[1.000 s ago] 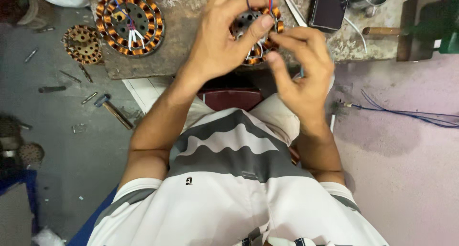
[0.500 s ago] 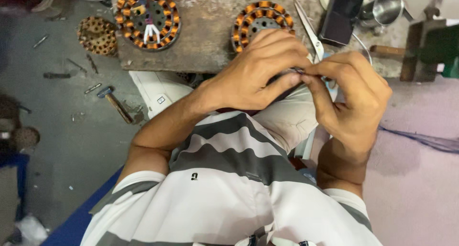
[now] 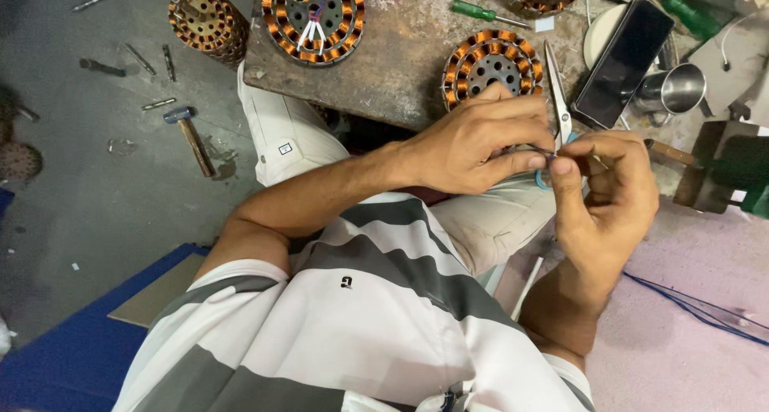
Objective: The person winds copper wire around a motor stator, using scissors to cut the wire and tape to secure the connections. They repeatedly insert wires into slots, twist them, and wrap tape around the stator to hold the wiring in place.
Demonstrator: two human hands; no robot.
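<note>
Both hands pinch a thin wire near the bench's front edge.
Left hand (image 3: pixel 481 143) and right hand (image 3: pixel 605 191) have dropped off the copper-wound stator (image 3: pixel 490 63), fingertips closed tight on the wire (image 3: pixel 543 151), beside the scissors (image 3: pixel 558 99); the work is now in hand, over the lap.

Just above the hands we see a round copper-wound stator (image 3: pixel 490 66) on a worn brown wooden board (image 3: pixel 400 67), with steel scissors (image 3: pixel 558 99) beside it. Further up-left lies 1 larger wound stator with loose leads (image 3: pixel 314 15). A green-handled screwdriver (image 3: pixel 474 11) sits above. Right of the hands, a black phone (image 3: pixel 625 59) and a steel cup (image 3: pixel 677 87). Far left, a wooden-handled hammer (image 3: pixel 191 135) lies on the grey floor (image 3: pixel 96 203).
</note>
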